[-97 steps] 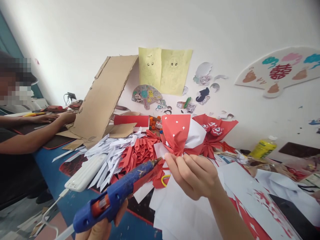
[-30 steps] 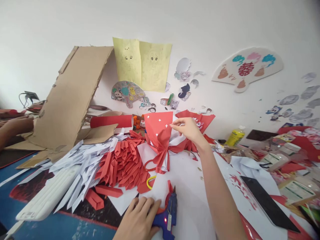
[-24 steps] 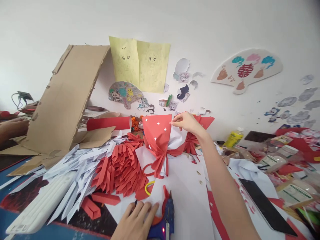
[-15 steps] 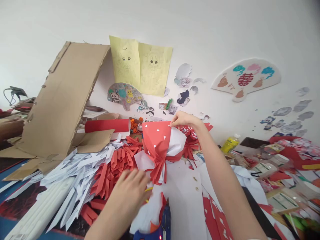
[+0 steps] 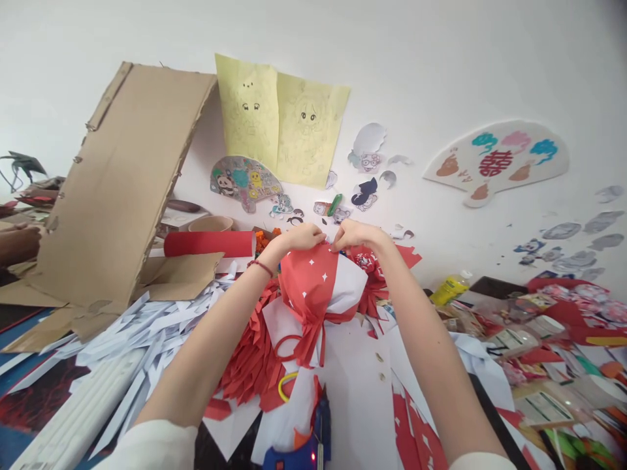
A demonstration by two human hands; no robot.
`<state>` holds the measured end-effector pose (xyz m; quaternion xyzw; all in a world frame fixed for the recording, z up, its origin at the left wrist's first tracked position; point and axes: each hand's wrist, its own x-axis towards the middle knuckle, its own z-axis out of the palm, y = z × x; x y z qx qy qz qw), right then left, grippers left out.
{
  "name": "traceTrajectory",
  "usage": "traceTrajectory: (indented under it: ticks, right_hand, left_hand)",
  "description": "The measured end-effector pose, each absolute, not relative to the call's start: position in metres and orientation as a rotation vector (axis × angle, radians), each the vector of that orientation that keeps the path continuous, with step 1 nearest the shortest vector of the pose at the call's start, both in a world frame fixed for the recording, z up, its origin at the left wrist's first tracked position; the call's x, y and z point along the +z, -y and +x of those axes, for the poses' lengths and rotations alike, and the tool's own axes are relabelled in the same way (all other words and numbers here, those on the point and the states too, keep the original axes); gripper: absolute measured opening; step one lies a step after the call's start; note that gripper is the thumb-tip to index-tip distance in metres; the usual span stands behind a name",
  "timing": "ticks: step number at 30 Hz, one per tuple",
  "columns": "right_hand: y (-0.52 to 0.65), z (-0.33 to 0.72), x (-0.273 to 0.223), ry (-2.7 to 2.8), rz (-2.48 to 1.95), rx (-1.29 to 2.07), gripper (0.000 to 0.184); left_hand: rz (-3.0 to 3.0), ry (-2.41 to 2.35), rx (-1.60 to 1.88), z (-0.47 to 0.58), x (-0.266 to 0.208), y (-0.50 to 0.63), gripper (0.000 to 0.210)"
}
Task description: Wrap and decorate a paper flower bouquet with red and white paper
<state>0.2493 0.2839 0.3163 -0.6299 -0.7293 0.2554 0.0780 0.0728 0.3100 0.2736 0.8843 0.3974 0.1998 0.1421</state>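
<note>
From my head view, my left hand (image 5: 302,236) has left the glue gun (image 5: 313,436), which now lies on the worktop (image 5: 357,385) well below my wrists, and has come up beside my right hand (image 5: 353,235). Both now pinch the top edge of the red and white paper wrap (image 5: 318,287), fingertips almost touching. So the gluing looks done for now, and I judge I am pressing or shaping that top fold.

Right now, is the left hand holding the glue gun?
No, the left hand pinches the top edge of the red paper bouquet beside the right hand; the glue gun lies on the table.
</note>
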Motion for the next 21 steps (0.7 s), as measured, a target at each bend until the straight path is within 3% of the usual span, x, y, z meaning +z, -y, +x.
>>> traceTrajectory:
  ticks: [15,21]
  right_hand:
    - [-0.282,0.251,0.310,2.080,-2.049,0.652,0.015]
    - [-0.282,0.249,0.308,2.047,-2.070,0.572,0.010]
  left_hand:
    - [2.301,-0.825,0.534,0.085,0.258,-0.327,0.028]
    - [2.293,-0.788,0.558,0.084,0.258,-0.328,0.033]
